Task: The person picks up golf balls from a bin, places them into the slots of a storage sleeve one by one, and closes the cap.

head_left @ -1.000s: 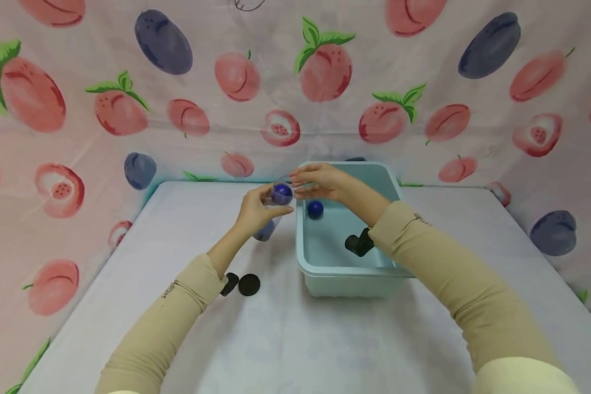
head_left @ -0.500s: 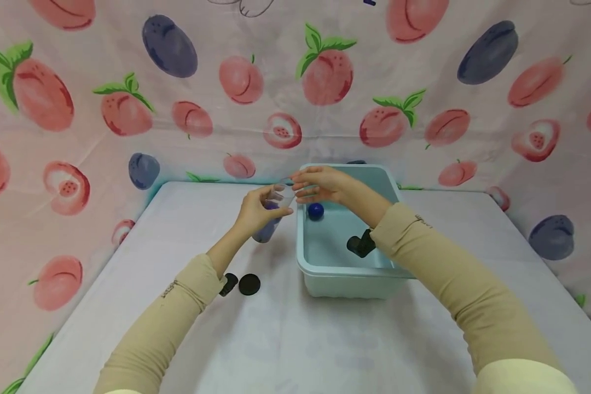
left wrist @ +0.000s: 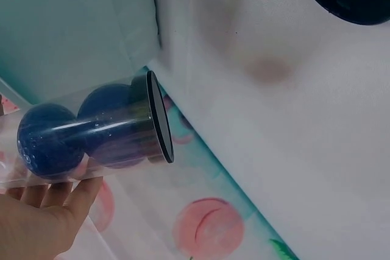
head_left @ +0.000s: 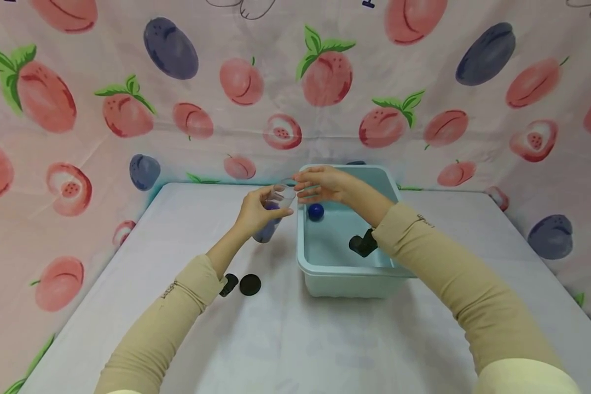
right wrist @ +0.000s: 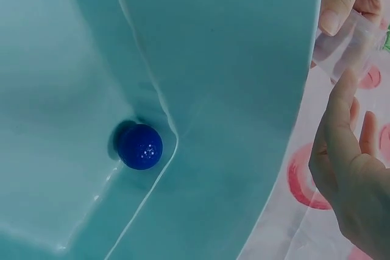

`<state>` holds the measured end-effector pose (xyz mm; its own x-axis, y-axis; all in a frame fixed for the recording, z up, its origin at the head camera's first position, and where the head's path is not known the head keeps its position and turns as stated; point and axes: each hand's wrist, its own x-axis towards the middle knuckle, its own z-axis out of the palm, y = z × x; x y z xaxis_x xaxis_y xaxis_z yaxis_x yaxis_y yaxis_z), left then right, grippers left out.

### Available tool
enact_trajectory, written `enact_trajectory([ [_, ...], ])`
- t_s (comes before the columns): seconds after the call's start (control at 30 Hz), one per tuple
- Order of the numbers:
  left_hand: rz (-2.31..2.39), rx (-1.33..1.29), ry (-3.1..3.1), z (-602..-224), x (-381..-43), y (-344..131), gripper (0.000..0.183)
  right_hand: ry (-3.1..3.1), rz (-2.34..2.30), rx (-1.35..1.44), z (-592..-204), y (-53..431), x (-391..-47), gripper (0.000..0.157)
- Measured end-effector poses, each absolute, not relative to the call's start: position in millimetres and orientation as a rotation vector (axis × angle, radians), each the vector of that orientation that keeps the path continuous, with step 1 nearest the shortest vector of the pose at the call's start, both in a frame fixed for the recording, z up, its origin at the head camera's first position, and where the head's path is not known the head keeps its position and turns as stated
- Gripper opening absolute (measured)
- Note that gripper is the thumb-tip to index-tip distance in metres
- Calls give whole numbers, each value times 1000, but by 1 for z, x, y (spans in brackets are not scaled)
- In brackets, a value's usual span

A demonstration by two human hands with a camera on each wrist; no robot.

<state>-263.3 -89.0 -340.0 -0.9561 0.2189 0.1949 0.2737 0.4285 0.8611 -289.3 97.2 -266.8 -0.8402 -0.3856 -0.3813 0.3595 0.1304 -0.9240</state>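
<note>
My left hand (head_left: 254, 214) grips a clear plastic tube (head_left: 265, 234), tilted with its mouth up toward the right. Two blue balls (left wrist: 50, 141) sit one against the other inside it, as the left wrist view shows. A black cap (left wrist: 159, 117) covers the tube's lower end. Beside the tube's mouth is my right hand (head_left: 322, 185), fingers extended and nothing held; whether a fingertip touches the rim I cannot tell. Another blue ball (right wrist: 140, 147) lies in a corner of the light blue bin (head_left: 354, 272), below my right hand.
Black pieces (head_left: 361, 243) lie in the bin, partly behind my right sleeve. On the white table (head_left: 285, 339), a round black lid (head_left: 250, 284) lies beside another black piece (head_left: 230, 284), partly hidden by the left sleeve. A fruit-print cloth (head_left: 325, 128) hangs behind.
A blue ball at the tube's mouth one second ago has dropped down inside the tube. Both hands have stayed almost where they were.
</note>
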Motion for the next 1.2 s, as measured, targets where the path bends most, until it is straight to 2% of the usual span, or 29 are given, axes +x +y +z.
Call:
enact_trajectory([
  [0.53,-1604,-485,-2575,-346,-265,-92,48,1901,-1737,31,-279,116,-304,47],
  [1.2,-1622,-392,-2601,-355,-266,-100,52,1925,-1704,129,-304,131,-324,47],
])
